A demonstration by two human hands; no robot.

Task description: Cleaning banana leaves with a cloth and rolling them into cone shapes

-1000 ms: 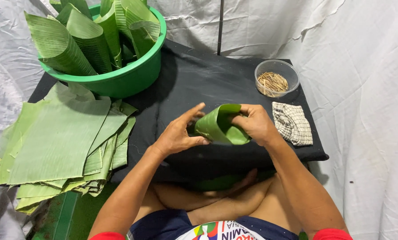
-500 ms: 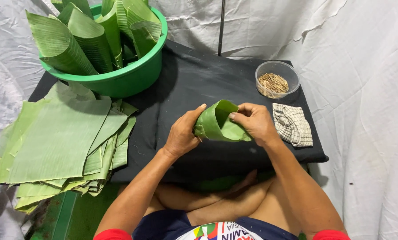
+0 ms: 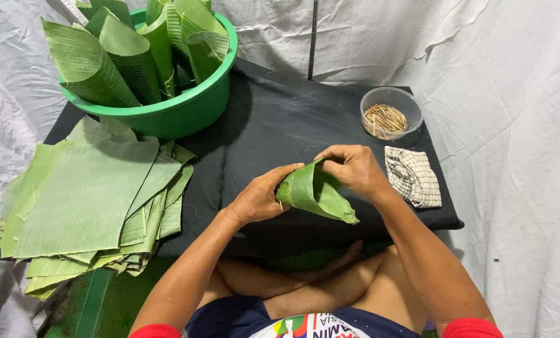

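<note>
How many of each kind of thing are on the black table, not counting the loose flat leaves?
Green basin: 1
Clear tub of sticks: 1
Checked cloth: 1
Stack of flat leaves: 1
Leaf cone held in left hand and right hand: 1
Total: 5

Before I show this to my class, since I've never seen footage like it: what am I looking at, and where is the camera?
The camera sits on a person's head, looking down at their own bare hands. The left hand and right hand together hold a banana leaf cone. On the black cloth are a green basin full of rolled leaf cones, a stack of flat banana leaves, a clear tub of thin sticks and a folded checked cloth.
</note>
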